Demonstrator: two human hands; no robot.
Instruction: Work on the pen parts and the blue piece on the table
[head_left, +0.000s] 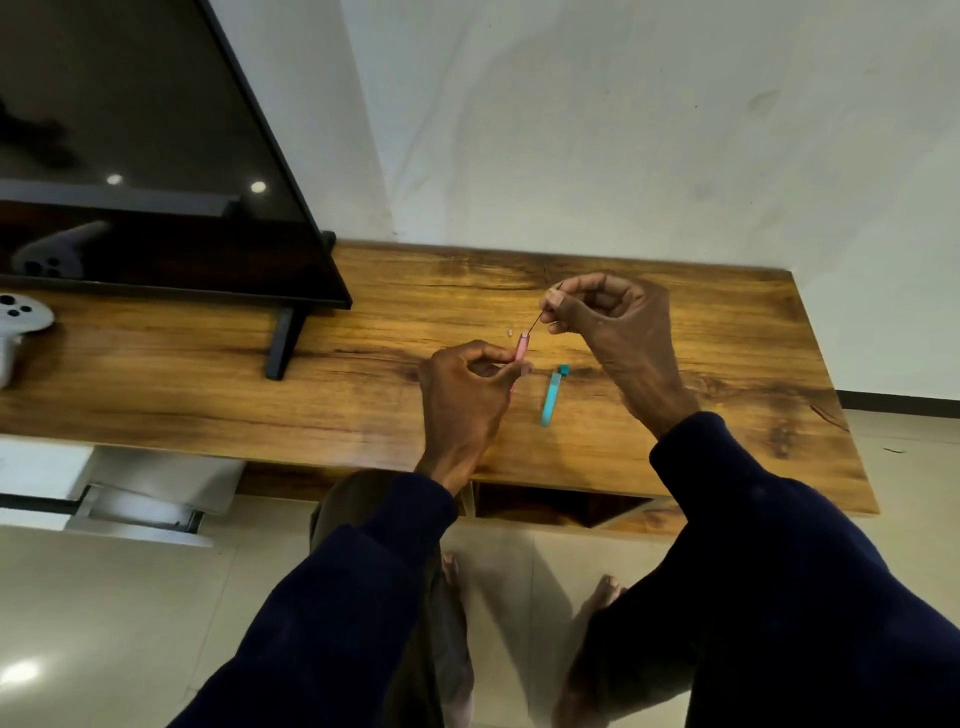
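Note:
My left hand (465, 389) pinches a pink pen barrel (521, 347) between thumb and fingers, its open end pointing up and away. My right hand (610, 322) pinches a thin dark refill (536, 322) by its upper end, and the refill's lower end sits at the mouth of the pink barrel. Both hands hover above the wooden table (363, 364). A teal pen (551, 395) lies flat on the table just right of my left hand. A tiny pale part (510, 331) lies on the wood beside the pink barrel's tip.
A black flat screen (156, 156) on a stand (283, 343) fills the table's left half. A white controller (18, 325) lies at the far left edge. The white wall stands behind the table. Tiled floor, my legs and bare feet show below the front edge.

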